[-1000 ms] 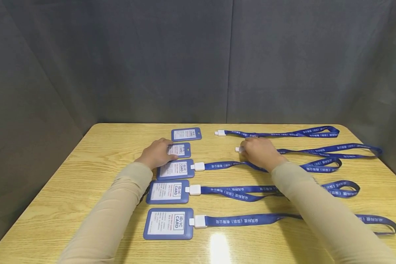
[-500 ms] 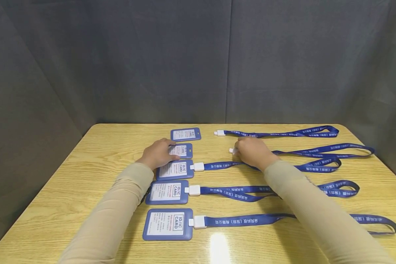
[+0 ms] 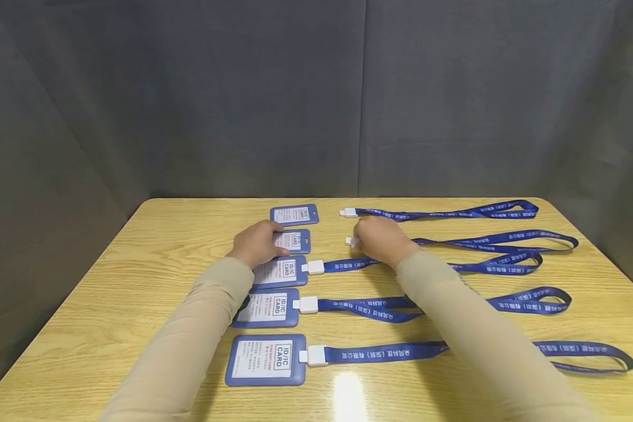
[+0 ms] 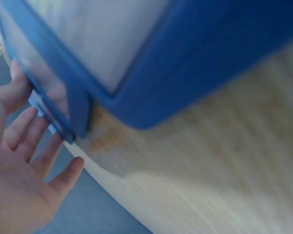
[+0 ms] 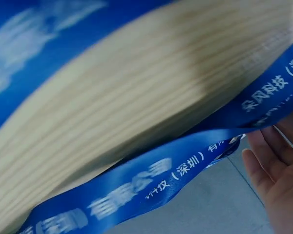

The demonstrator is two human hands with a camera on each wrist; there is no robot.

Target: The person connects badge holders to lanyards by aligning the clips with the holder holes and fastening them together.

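Observation:
In the head view, my left hand (image 3: pixel 256 244) holds a blue badge holder (image 3: pixel 296 241) at its long edges, thumb on the near side. The holder lies second from the back in a column of badge holders, its slot facing right. My right hand (image 3: pixel 384 239) pinches the connector end of a blue lanyard (image 3: pixel 506 239). A white clip tip (image 3: pixel 349 241) pokes out left of the fingers, apart from the holder. The left wrist view shows the left fingers (image 4: pixel 44 158) along the holder's edge. In the right wrist view, straps hide part of the right hand (image 5: pixel 278 170).
Behind lie a loose badge holder (image 3: pixel 295 214) and a separate lanyard (image 3: pixel 443 214). Nearer, three badge holders are joined to lanyards by white clips; the front holder (image 3: pixel 266 375) is closest. The wooden table (image 3: pixel 111 293) ends at a grey curtain (image 3: pixel 253 105).
My right hand has moved left, drawing the lanyard along, so its clip is nearer the held badge holder. The left hand has shifted slightly right with the holder.

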